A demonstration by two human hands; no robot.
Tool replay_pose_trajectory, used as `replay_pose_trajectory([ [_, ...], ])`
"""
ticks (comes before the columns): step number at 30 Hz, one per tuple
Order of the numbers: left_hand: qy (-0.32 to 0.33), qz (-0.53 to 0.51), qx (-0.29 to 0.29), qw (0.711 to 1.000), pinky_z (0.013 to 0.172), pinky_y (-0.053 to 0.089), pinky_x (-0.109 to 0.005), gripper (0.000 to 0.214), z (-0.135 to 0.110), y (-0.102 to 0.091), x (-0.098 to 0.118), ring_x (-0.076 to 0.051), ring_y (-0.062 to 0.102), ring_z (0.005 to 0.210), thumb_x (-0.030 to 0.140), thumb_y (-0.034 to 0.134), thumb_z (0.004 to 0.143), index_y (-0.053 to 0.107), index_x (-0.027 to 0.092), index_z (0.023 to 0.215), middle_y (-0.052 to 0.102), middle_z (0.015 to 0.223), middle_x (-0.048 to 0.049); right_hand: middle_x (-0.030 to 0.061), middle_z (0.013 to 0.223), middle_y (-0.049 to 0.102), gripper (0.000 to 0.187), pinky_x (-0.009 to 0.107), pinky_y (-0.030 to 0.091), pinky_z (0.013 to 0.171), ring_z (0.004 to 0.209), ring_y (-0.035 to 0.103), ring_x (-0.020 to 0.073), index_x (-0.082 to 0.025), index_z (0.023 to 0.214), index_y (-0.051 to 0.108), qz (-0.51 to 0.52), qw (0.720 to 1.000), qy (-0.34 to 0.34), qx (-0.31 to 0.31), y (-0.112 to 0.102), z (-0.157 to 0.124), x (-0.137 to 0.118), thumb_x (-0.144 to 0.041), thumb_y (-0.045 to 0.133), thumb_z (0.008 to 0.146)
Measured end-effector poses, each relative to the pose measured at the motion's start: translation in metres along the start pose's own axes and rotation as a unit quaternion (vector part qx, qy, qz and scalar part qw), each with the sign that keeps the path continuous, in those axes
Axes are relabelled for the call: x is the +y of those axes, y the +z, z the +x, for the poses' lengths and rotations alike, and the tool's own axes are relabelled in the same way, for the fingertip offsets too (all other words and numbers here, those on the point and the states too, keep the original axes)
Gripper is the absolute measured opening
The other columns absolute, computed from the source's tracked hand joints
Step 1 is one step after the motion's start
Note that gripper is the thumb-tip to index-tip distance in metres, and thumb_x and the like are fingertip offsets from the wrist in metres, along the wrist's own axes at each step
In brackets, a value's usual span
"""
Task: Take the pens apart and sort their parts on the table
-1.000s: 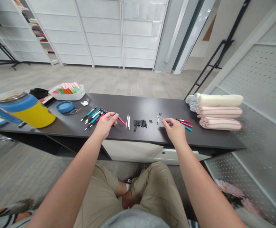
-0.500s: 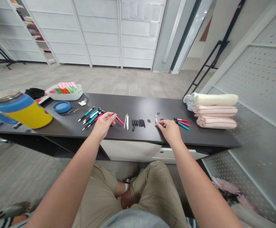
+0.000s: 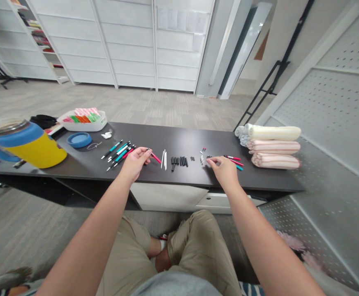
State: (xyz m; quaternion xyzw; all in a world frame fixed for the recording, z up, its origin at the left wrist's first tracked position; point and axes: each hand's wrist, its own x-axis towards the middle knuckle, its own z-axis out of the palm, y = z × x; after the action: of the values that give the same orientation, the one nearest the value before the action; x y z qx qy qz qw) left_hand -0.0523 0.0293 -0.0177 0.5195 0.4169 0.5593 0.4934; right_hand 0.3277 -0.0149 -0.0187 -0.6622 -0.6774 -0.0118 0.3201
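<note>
My left hand (image 3: 136, 162) is closed in a pinch on a pink pen barrel (image 3: 156, 157) just above the dark table (image 3: 154, 174). Left of it lies a bunch of teal, black and pink pens (image 3: 119, 151). My right hand (image 3: 224, 169) rests on the table with its fingertips pinched at a cluster of small metal parts (image 3: 209, 157); whether it holds one is too small to tell. Between the hands lie white refills (image 3: 163, 159) and a row of black grips (image 3: 179, 161). Pink and teal pens (image 3: 235, 161) lie right of my right hand.
A yellow jug with a blue lid (image 3: 25, 144) stands at the left, beside a blue ring (image 3: 79, 139) and a white tray of coloured items (image 3: 82, 118). Folded towels (image 3: 273, 146) are stacked at the right end. My knees are below the table edge.
My right hand moved left from the pens to the small metal parts and pinched down there. My left hand kept the pink barrel in place.
</note>
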Motion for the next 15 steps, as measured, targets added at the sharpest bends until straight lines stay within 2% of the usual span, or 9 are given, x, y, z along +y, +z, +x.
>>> replay_pose_trajectory([
  [3, -0.003, -0.004, 0.000, 1.000, 0.062, 0.041, -0.025, 0.038, 0.000, 0.000, 0.001, -0.012, 0.058, 0.066, 0.050, 0.082, 0.081, 0.071, 0.018, 0.100, 0.070, 0.082, -0.0025, 0.0077, 0.095, 0.080, 0.027, 0.037, 0.048, 0.085, 0.091, 0.069, 0.0265, -0.024, 0.091, 0.083, -0.062, 0.998, -0.019, -0.016, -0.012, 0.027, 0.006, -0.042, 0.063, 0.096],
  [7, -0.004, -0.012, -0.002, 1.000, 0.062, 0.041, -0.025, 0.040, 0.000, 0.000, 0.001, -0.012, 0.058, 0.066, 0.050, 0.082, 0.081, 0.070, 0.017, 0.100, 0.071, 0.083, -0.0031, 0.0061, 0.087, 0.081, 0.019, 0.031, 0.046, 0.073, 0.081, 0.070, 0.0228, -0.026, 0.093, 0.085, -0.128, 0.983, -0.020, -0.133, -0.019, 0.074, 0.001, -0.038, 0.070, 0.091],
  [10, -0.001, -0.008, -0.003, 1.000, 0.062, 0.041, -0.024, 0.039, -0.001, -0.001, 0.001, -0.011, 0.057, 0.065, 0.050, 0.081, 0.082, 0.070, 0.017, 0.100, 0.072, 0.084, -0.0037, 0.0055, 0.087, 0.081, 0.016, 0.029, 0.046, 0.070, 0.078, 0.071, 0.0206, -0.026, 0.093, 0.086, -0.148, 0.965, -0.044, -0.213, -0.013, 0.099, -0.009, -0.034, 0.074, 0.088],
  [15, -0.001, 0.002, -0.003, 1.000, 0.061, 0.041, -0.025, 0.041, -0.001, 0.000, 0.003, -0.012, 0.057, 0.064, 0.053, 0.081, 0.082, 0.070, 0.017, 0.098, 0.072, 0.082, -0.0040, 0.0054, 0.081, 0.080, 0.009, 0.028, 0.048, 0.069, 0.073, 0.070, 0.0192, -0.025, 0.085, 0.086, -0.166, 0.957, -0.051, -0.235, 0.003, 0.117, -0.017, -0.029, 0.079, 0.082],
])
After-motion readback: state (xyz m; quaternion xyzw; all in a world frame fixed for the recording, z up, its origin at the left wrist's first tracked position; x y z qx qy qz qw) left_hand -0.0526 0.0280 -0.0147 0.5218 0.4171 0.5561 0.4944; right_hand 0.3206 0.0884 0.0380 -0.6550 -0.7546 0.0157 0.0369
